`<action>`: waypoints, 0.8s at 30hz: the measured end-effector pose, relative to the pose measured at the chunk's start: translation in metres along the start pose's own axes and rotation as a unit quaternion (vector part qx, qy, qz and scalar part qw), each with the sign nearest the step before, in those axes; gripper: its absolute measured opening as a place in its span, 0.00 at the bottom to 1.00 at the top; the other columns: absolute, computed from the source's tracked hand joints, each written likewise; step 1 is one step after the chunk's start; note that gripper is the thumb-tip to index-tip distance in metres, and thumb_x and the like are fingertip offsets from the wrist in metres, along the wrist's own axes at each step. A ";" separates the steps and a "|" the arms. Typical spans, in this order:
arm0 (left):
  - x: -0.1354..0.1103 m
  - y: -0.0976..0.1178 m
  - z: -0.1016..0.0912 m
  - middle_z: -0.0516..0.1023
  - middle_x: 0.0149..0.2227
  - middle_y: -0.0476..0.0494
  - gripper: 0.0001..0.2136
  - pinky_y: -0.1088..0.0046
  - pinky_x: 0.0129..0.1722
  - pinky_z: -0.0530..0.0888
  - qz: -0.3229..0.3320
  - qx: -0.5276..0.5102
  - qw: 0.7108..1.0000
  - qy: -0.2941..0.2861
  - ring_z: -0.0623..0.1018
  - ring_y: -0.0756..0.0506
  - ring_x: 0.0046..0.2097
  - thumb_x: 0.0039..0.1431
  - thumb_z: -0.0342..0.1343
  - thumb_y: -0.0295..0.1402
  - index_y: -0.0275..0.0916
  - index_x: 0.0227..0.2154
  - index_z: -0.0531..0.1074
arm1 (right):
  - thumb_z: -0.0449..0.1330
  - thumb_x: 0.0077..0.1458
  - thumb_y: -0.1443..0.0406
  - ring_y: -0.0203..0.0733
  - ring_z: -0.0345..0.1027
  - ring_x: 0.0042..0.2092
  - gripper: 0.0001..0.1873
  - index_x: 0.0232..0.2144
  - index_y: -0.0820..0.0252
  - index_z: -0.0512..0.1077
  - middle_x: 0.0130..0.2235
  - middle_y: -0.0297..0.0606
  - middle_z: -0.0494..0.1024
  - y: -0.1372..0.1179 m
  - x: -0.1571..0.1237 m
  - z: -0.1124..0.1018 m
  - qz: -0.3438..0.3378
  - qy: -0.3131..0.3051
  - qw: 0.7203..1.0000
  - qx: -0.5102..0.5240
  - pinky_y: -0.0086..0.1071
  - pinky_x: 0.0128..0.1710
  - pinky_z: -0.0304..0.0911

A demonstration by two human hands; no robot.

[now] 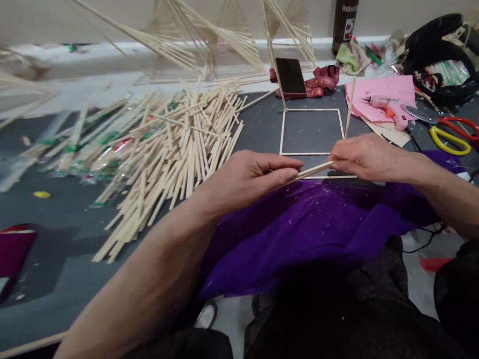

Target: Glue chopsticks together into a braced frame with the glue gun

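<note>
Between my two hands lies a pair of pale wooden chopsticks [315,170], close together and nearly level. My left hand [250,175] pinches their left end between thumb and fingers. At the other end, my right hand [364,155] has its fingers closed round them. Just beyond the hands, a square frame of thin sticks [310,154] rests on the dark tabletop, with an upright stick [350,107] at its right side. Another single stick [339,177] lies behind the held pair, along the purple cloth [299,234].
A large heap of loose chopsticks [194,134] spreads to the left, beside wrapped ones [86,134]. Stick structures [224,40] stand at the back, near a phone [291,77]. On the right are a glue gun [392,110], scissors [445,127], pink cloth [389,89] and a bottle [344,30].
</note>
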State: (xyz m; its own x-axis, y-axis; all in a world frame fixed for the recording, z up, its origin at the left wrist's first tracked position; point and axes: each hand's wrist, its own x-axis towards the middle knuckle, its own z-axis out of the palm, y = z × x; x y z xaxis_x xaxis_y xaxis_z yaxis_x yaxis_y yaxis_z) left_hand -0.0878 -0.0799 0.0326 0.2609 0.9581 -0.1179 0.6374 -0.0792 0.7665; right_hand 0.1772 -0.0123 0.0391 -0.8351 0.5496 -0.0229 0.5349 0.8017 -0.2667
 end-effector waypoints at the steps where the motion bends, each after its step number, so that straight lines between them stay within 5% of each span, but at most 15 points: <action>1: 0.001 0.002 0.001 0.87 0.34 0.47 0.14 0.73 0.37 0.76 0.008 0.007 1.000 -0.022 0.82 0.44 0.35 0.60 0.62 0.41 0.43 0.42 0.88 | 0.53 0.72 0.62 0.37 0.68 0.36 0.15 0.40 0.59 0.79 0.35 0.37 0.78 -0.002 0.002 -0.003 -0.002 0.013 1.000 0.004 0.32 0.36 0.52; 4: 0.000 0.004 0.009 0.84 0.28 0.49 0.11 0.75 0.31 0.74 0.023 0.004 0.999 -0.035 0.80 0.47 0.30 0.60 0.61 0.39 0.43 0.38 0.87 | 0.55 0.71 0.62 0.38 0.70 0.39 0.14 0.42 0.59 0.80 0.37 0.36 0.80 -0.007 0.007 -0.010 0.000 0.058 0.998 0.009 0.32 0.38 0.54; 9: -0.003 -0.001 0.014 0.84 0.27 0.46 0.06 0.78 0.30 0.77 -0.060 -0.212 0.970 0.104 0.82 0.49 0.27 0.60 0.65 0.32 0.38 0.37 0.84 | 0.57 0.68 0.65 0.40 0.73 0.41 0.14 0.52 0.58 0.78 0.41 0.35 0.81 -0.006 0.002 -0.011 0.067 0.157 0.985 0.011 0.33 0.41 0.58; 13: 0.002 -0.004 0.007 0.86 0.33 0.42 0.06 0.77 0.31 0.81 -0.135 -0.424 0.886 0.131 0.86 0.47 0.32 0.65 0.63 0.31 0.36 0.41 0.82 | 0.60 0.67 0.66 0.42 0.75 0.40 0.09 0.43 0.61 0.80 0.42 0.41 0.83 -0.009 -0.007 0.000 0.089 0.004 0.994 -0.060 0.33 0.35 0.54; 16: 0.008 -0.008 0.005 0.86 0.35 0.42 0.08 0.76 0.30 0.83 -0.154 -0.517 0.834 0.115 0.87 0.46 0.33 0.66 0.63 0.29 0.36 0.46 0.81 | 0.58 0.68 0.66 0.46 0.77 0.39 0.12 0.46 0.63 0.80 0.48 0.48 0.84 -0.014 -0.007 0.014 0.116 -0.110 0.976 -0.145 0.36 0.30 0.44; 20: 0.012 -0.007 0.011 0.86 0.32 0.42 0.04 0.78 0.27 0.82 -0.156 -0.571 0.798 0.110 0.86 0.46 0.31 0.67 0.61 0.26 0.34 0.42 0.80 | 0.50 0.71 0.70 0.49 0.79 0.40 0.17 0.49 0.66 0.79 0.47 0.52 0.84 -0.021 -0.003 0.025 0.130 -0.149 0.963 -0.183 0.38 0.30 0.40; 24: 0.013 0.001 0.016 0.85 0.28 0.42 0.12 0.78 0.25 0.81 -0.179 -0.580 0.784 0.128 0.85 0.48 0.27 0.71 0.51 0.20 0.32 0.35 0.78 | 0.51 0.68 0.69 0.50 0.78 0.40 0.15 0.45 0.66 0.78 0.45 0.51 0.85 -0.019 -0.006 0.022 0.155 -0.120 0.972 -0.133 0.37 0.31 0.44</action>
State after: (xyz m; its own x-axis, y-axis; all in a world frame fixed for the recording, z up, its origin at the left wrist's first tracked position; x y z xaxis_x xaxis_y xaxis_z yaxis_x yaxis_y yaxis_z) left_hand -0.0722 -0.0719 0.0216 -0.0341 0.8971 -0.4405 -0.4903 0.3691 0.7895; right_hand 0.1691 -0.0363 0.0229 -0.6171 0.7297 -0.2946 0.7534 0.6559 0.0465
